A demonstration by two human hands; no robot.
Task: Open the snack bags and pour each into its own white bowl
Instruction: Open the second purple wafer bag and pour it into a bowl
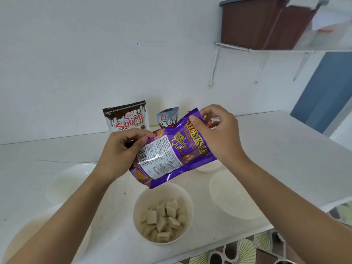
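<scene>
A purple wafer-cube bag [171, 153] hangs tilted above the table, held between both hands. My left hand [122, 149] pinches its left upper edge and my right hand [215, 134] pinches its top right corner. Below it stands a white bowl [141, 199] filled with pale wafer cubes [163, 220]. An empty white bowl [230, 195] sits to the right, another [70, 181] to the left, and a third [205, 168] peeks out behind the bag. A brown Soomi bag [125, 117] and a grey bag [167, 119] stand upright at the wall. A red packet [209, 121] shows behind my right hand.
The white table [276, 149] ends at the right, where patterned floor tiles [247, 250] show below its front edge. A wall shelf [266, 48] carries brown containers up at the right. Another pale bowl [38, 231] lies under my left forearm.
</scene>
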